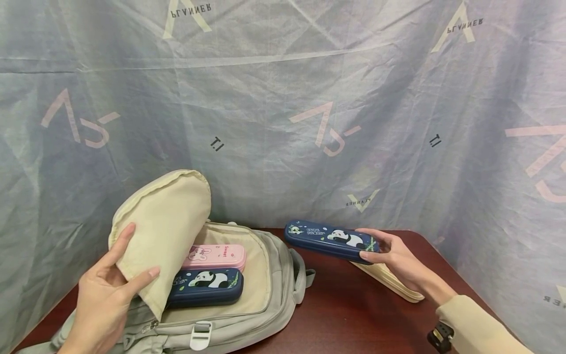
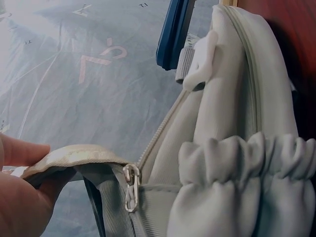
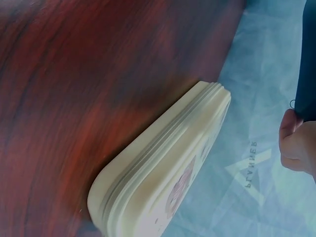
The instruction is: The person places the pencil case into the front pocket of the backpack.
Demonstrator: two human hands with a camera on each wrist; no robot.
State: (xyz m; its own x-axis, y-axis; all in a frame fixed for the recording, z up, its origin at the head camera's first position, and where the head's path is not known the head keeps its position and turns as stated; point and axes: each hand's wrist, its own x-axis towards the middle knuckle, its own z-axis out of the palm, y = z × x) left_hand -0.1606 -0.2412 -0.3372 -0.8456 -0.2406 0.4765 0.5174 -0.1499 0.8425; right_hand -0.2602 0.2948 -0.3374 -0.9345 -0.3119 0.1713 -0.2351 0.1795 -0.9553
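Reddish-brown surface (image 1: 336, 319) before you, pale grey backpack (image 1: 280, 275) open on it. Your left hand (image 1: 103, 295) pinches raised cream flap (image 1: 170, 231). Your right hand (image 1: 398, 260) grips navy panda pencil case (image 1: 320, 241) aloft, near cream pencil case (image 1: 395, 284). Inside backpack: second panda case (image 1: 205, 290), pink bunny case (image 1: 223, 255).

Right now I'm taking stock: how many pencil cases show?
4: a pink case and navy case in the backpack, another navy case in the right hand, a cream case on the table. The flap may hide more.
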